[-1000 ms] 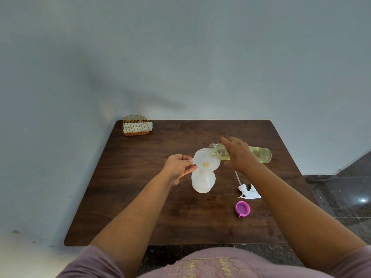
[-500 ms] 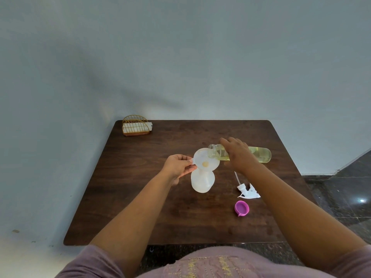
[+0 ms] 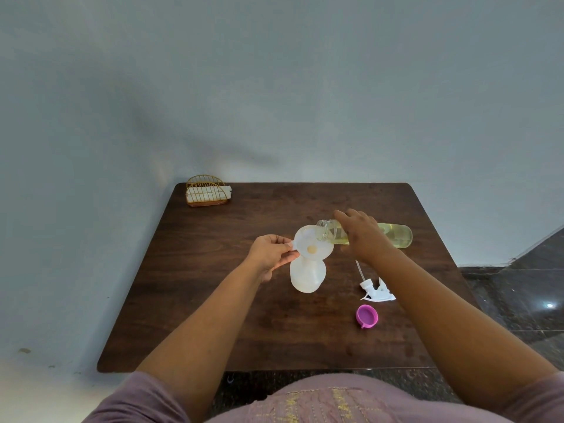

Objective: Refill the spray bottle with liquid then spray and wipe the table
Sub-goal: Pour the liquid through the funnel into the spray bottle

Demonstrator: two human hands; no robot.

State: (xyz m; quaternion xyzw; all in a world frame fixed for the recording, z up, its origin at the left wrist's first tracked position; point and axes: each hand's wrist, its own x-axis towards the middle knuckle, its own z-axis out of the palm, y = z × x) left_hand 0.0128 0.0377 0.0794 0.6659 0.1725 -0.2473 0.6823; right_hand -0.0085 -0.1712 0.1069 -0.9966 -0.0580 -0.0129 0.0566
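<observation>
The spray bottle (image 3: 307, 274) stands near the middle of the table (image 3: 213, 300), a white funnel (image 3: 312, 245) seated in its neck. Going left to right: a wire rack (image 3: 207, 191) sits at the far left corner; the left hand (image 3: 271, 251) pinches the funnel's tab at its left rim, steadying it; the right hand (image 3: 361, 235) grips a clear refill bottle (image 3: 393, 235) of yellow liquid. That bottle lies almost level, its long axis running left-right, its open mouth over the funnel's right rim, so the funnel lies just left of the right hand's grip. Tipping the mouth lower is what the pour seems to need. The trigger head (image 3: 377, 290) and a pink cap (image 3: 366, 315) lie on the table nearer the person, to the right. Whether liquid is flowing is hard to make out, the spray bottle's fill level cannot be read through its cloudy wall, and the right palm hides the refill bottle's middle.
</observation>
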